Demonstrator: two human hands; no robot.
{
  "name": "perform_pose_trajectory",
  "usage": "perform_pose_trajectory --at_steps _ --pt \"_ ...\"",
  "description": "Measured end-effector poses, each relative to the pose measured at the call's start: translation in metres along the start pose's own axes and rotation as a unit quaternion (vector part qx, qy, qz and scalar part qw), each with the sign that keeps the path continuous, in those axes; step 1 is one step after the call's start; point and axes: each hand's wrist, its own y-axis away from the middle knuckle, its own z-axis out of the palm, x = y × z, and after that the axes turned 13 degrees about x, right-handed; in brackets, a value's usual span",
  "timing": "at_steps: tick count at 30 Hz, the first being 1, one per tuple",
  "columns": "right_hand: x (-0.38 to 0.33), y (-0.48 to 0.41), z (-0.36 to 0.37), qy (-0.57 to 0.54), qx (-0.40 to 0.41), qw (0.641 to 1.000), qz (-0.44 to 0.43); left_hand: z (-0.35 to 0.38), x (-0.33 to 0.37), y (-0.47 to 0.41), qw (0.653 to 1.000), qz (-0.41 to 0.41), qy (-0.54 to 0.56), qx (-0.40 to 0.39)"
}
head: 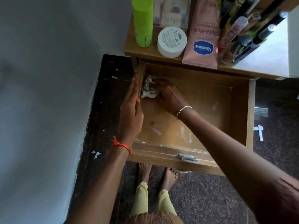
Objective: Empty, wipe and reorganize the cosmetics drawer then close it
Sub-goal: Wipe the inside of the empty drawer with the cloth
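Observation:
The wooden drawer [239,110] stands pulled out, with nothing inside but pale smears on its floor. My right hand [169,96] reaches into its far left corner and holds a crumpled white and grey cloth [148,88] down against the bottom. My left hand [131,110] lies flat with straight fingers along the outside of the drawer's left wall. On the tabletop [142,49] above stand a green bottle [143,21], a white jar [172,42], a pink Vaseline tube [203,36] and several dark pencils and tubes [242,29].
A grey wall [48,94] runs close on the left, with a dark skirting strip [100,110] beside the drawer. A metal latch [187,157] sits on the drawer's front rim. My bare feet [157,175] stand on the speckled floor below it. Paper scraps lie on the floor at right.

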Motion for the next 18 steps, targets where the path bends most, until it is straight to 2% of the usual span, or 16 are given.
perform_pose_trajectory --at_steps 2,5,7,11,15,18 --pt "0.000 0.012 -0.004 -0.014 -0.050 0.998 -0.033 0.000 0.000 0.001 1.000 -0.001 -0.002 0.001" --pt "0.000 0.042 -0.011 -0.022 -0.140 0.978 -0.155 -0.001 0.001 0.001 1.000 0.000 0.003 0.000" --pt "0.004 0.046 -0.014 -0.017 -0.169 0.962 -0.216 -0.002 0.002 0.002 1.000 -0.001 0.005 -0.003" --pt "0.001 0.046 -0.008 -0.058 -0.133 0.982 -0.118 -0.001 -0.001 0.000 1.000 -0.003 0.001 0.000" --pt "-0.003 0.071 -0.005 -0.077 -0.234 0.945 -0.216 0.000 -0.001 0.001 1.000 0.003 -0.002 0.000" --pt "-0.005 0.059 -0.006 -0.061 -0.224 0.954 -0.190 0.001 -0.002 0.001 1.000 0.016 -0.018 0.008"
